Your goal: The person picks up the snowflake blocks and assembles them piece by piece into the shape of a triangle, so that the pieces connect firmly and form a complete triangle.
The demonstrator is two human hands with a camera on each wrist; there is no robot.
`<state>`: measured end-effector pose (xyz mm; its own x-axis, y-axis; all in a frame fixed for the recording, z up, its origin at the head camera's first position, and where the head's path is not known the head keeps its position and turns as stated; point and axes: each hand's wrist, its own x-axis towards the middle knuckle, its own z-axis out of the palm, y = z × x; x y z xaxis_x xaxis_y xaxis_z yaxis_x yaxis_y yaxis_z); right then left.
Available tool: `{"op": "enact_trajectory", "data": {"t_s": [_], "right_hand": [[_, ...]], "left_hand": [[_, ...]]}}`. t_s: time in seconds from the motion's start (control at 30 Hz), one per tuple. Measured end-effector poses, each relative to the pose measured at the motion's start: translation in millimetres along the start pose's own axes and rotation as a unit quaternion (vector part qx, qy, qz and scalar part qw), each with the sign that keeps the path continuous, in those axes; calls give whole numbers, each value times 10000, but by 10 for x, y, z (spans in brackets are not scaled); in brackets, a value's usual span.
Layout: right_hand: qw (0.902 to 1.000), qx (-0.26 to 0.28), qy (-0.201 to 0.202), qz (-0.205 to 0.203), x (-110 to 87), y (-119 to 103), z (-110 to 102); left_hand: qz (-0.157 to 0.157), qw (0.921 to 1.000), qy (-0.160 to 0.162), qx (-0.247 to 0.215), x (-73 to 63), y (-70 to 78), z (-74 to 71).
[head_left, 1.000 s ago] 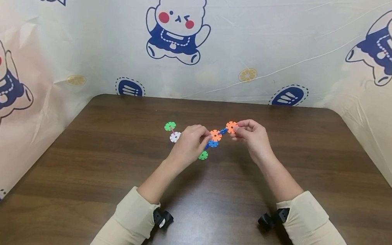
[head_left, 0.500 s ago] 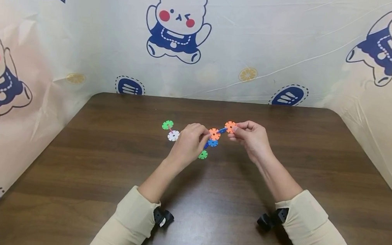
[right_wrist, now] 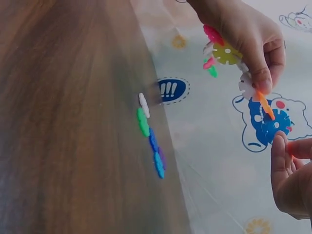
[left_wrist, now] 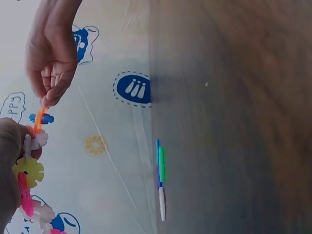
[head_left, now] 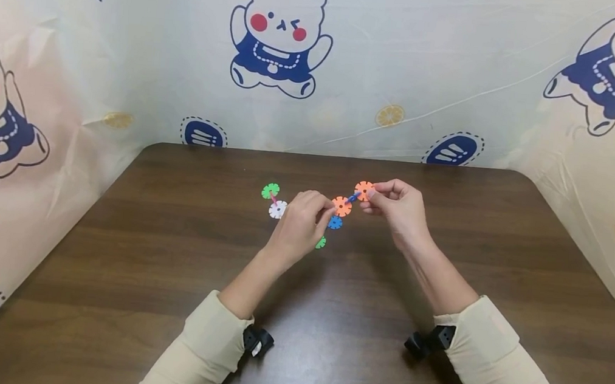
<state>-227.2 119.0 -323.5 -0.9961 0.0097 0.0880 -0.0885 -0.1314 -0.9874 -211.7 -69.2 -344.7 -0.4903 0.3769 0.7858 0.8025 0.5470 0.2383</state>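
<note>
A chain of notched plastic snowflake discs is held up between both hands above the table. My left hand (head_left: 301, 223) pinches it near an orange disc (head_left: 341, 206). A white disc (right_wrist: 247, 87) and a yellow disc (right_wrist: 225, 53) continue the chain by that hand. At the far left of the head view, its tail ends in a white disc (head_left: 277, 209) and a green disc (head_left: 271, 190). A blue disc (head_left: 353, 197) joins the orange disc to another orange disc (head_left: 364, 191), pinched at its edge by my right hand (head_left: 401, 212). The left hand hides the chain's middle in the head view.
On the brown table (head_left: 169, 265) lies a second row of joined discs, with white (right_wrist: 144, 105), green (right_wrist: 143, 122) and light blue (right_wrist: 159, 165) pieces. A printed cloth (head_left: 351, 68) stands behind the table. Each wrist wears a black camera.
My right hand has risen slightly with its orange disc. The chain has tilted and shifted a little, and its left end has moved up. Both hands keep their hold.
</note>
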Motion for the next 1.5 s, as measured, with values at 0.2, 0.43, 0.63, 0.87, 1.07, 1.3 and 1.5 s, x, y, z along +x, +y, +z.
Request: {"op": "enact_trajectory", "data": {"t_s": [0.2, 0.43, 0.63, 0.87, 1.07, 1.3, 1.5], "right_hand": [[9994, -54, -101, 323, -12, 42, -43], [9943, 767, -234, 696, -37, 86, -71], [9920, 995, -205, 743, -59, 107, -116], [9912, 1041, -241, 777, -105, 99, -231], [9893, 1294, -292, 610, -179, 45, -331], [9845, 1676, -428, 294, -221, 1, -422], [9832, 1708, -591, 250, -238, -14, -459]], "left_hand": [[-65, 9998, -95, 153, 20, -9, -23], [-328, 9987, -354, 160, 16, -12, -41], [-848, 9962, -184, -102, 5, -41, -116], [-1891, 9776, 925, -11, -105, -218, -279], [-4416, 8893, 641, -997, -160, -383, -457], [-5835, 7107, -428, -3906, -199, -518, -503], [-6077, 5718, -173, -5508, -187, -515, -522]]}}
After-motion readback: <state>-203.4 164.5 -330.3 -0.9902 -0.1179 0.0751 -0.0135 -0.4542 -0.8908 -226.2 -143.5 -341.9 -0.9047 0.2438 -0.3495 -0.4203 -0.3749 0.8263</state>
